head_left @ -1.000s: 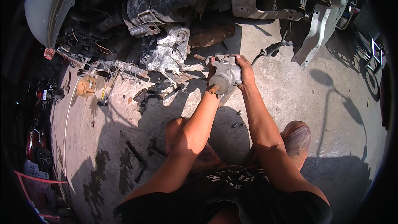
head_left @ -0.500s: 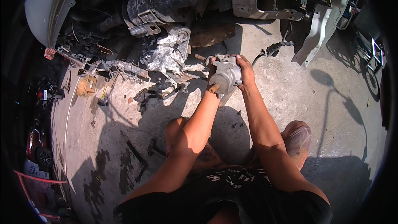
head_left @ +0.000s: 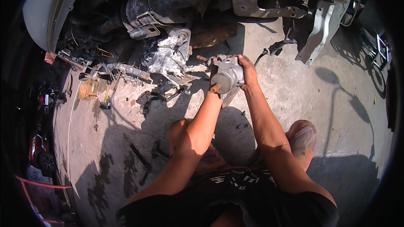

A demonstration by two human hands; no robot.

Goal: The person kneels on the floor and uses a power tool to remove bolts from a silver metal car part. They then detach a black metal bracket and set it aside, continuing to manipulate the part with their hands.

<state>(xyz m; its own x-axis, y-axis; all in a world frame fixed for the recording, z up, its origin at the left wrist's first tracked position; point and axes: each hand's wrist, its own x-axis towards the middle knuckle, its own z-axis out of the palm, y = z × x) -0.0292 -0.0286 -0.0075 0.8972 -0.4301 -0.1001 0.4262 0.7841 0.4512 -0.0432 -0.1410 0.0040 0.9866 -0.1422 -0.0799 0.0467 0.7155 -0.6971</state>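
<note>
Held up in front of me is a silver cast-metal gearbox point(head_left: 227, 75) with a rusty shaft stub pointing toward me and another rusty stub out to the left. My left hand point(head_left: 213, 68) is closed on its left side, the fingers mostly hidden behind the casting. On the opposite side, my right hand point(head_left: 249, 72) grips the housing with the thumb along its upper edge. Beyond it, under a vehicle, are a dirty grey cylindrical part point(head_left: 162, 8) and a whitish corroded metal bracket point(head_left: 170, 52).
Small bolts point(head_left: 242, 125) lie on the concrete between my knees. A dark bar-shaped tool point(head_left: 141, 159) and a hammer-like tool point(head_left: 158, 150) rest to the left. Farther left stands a small cardboard box point(head_left: 88, 89). A pale metal beam point(head_left: 317, 31) juts down at right.
The gearbox and both hands have shifted very slightly left, with the shaft stub tilting a little. The grip of both hands stays the same.
</note>
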